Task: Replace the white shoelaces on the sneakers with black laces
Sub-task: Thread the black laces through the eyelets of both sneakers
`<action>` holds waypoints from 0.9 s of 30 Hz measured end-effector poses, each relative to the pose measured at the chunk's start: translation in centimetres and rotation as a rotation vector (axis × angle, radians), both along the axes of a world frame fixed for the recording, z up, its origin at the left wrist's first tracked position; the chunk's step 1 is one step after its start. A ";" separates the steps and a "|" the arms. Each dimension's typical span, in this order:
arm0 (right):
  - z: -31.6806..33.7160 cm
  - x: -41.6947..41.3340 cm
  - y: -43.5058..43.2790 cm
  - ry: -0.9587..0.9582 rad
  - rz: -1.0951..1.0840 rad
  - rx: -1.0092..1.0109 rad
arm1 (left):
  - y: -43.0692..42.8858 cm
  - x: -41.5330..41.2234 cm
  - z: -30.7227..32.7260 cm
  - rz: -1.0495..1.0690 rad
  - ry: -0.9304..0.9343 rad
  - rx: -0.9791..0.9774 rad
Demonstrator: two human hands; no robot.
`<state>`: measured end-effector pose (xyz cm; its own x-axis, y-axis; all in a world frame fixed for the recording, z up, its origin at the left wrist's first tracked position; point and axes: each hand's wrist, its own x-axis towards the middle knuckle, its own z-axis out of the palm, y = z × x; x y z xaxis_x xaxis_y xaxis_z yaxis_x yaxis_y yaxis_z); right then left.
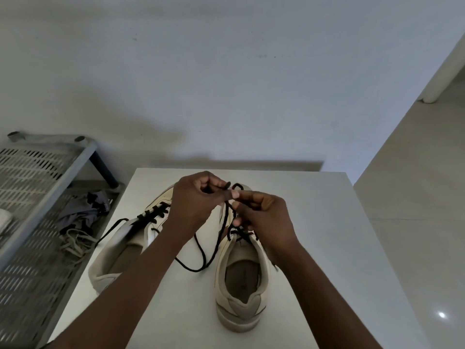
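Note:
Two off-white sneakers stand on a small white table. The right sneaker points away from me, heel toward me. A black lace runs from its upper eyelets and trails in a loop on the table. Above its tongue, my left hand and my right hand each pinch a strand of this black lace, fingertips close together. The left sneaker lies angled to the left, threaded with a black lace whose end hangs over the table's left edge.
A grey perforated metal rack stands left of the table. On its lower shelf lie a heap of pale laces and a dark cloth. A white wall rises behind the table. Pale floor lies to the right.

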<state>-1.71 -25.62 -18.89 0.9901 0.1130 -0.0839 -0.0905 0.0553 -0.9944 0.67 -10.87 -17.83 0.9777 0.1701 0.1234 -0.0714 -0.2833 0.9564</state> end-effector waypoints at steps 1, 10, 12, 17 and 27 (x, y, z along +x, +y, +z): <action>0.1 -0.1 0.0 0.004 0.066 -0.001 | -0.2 0.3 0.0 -0.020 -0.016 0.011; -0.5 0.4 0.2 0.082 0.028 0.017 | -1.6 2.5 0.3 -0.314 0.107 0.088; -0.8 0.7 0.2 0.129 0.007 0.070 | -0.7 2.2 -0.5 -0.379 0.179 0.165; -1.5 1.1 0.2 0.224 0.003 0.143 | 0.1 0.9 -2.3 -0.292 0.056 0.223; -1.6 1.9 0.0 0.415 -0.095 0.290 | 0.2 0.7 -4.7 -0.427 -0.620 0.915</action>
